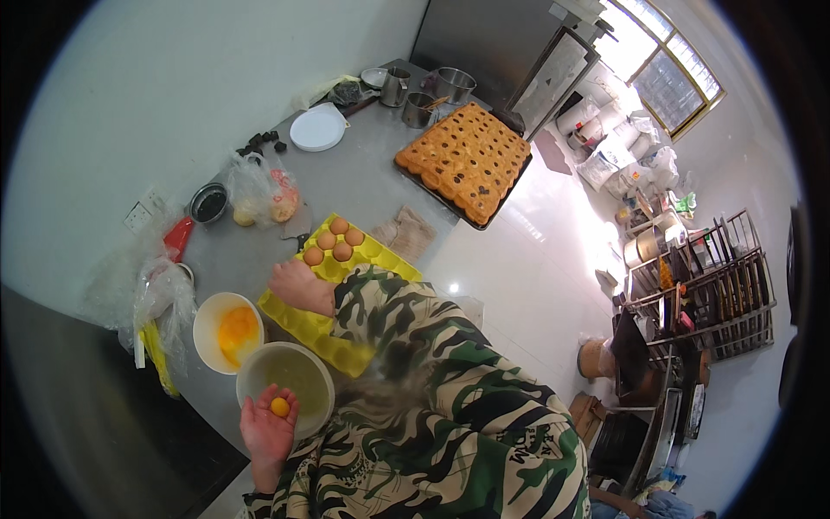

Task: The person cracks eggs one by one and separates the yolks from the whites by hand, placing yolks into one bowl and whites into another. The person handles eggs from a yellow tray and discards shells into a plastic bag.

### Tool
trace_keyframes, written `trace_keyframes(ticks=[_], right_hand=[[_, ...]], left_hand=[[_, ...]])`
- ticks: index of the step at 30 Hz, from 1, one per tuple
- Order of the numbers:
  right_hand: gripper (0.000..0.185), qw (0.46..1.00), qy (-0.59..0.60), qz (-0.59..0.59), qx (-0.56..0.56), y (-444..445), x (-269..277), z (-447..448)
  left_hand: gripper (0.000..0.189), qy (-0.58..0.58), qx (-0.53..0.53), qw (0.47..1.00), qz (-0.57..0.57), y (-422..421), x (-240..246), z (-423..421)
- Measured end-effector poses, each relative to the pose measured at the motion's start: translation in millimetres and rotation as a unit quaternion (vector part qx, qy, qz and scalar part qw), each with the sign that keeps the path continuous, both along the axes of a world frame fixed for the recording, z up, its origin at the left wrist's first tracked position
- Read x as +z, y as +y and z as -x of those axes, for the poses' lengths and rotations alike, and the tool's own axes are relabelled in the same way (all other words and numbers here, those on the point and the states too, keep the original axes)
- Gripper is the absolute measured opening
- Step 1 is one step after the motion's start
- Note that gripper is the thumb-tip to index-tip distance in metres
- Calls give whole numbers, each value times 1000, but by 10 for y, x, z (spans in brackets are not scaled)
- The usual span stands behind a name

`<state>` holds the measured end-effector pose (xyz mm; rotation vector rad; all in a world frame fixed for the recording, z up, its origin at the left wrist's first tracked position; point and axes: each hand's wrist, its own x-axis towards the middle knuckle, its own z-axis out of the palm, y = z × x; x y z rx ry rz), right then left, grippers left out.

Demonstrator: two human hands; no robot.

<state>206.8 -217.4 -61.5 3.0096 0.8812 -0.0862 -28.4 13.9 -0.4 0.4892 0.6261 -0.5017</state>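
Palm up, my left hand [269, 422] cradles an egg yolk [280, 407] in its cupped fingers at the near rim of a white bowl of egg white [305, 379]. Beside that bowl, a second white bowl [203, 334] contains orange-yellow yolks [238, 334]. My right hand [299, 285] is over the wall-side edge of the yellow egg tray [343, 344], its fingers curled down; whether it grips anything is hidden. Several brown eggs [342, 251] sit in the tray close to this hand, and the camouflage sleeve covers part of the tray.
A tray of golden cake [467, 159] lies across the metal table [350, 162]. A cloth [408, 232], a scraper [298, 224], plastic bags [249, 188], a small metal bowl [209, 202], a white lid [318, 128] and metal pots [456, 83] surround the work area.
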Motion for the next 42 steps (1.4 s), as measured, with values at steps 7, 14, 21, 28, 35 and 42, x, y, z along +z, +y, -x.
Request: trace_keyframes(ticks=[7,14,21,28,35,42], right_hand=[[43,928,200,-302,-86,-405,428,305],[47,513,458,-695,-211,-592,394,1415],[54,768,219,-555,-231,-298,455,1865],[45,837,216,-470,-178,-240,543,1762],[53,692,368,-610,-113,61,1072,1794],[59,883,245,-394,-78,488,1143,2021]], left_hand=[[59,5,72,995,62,-47,96,-118],[51,-173,72,952,-242,236,-234,-1262],[52,-217,104,910,-337,155,75,-1600],[56,-178,64,973,-132,128,331,-832],[64,-45,26,996,68,-201,47,-256],[69,-31,22,994,105,-202,46,-127]])
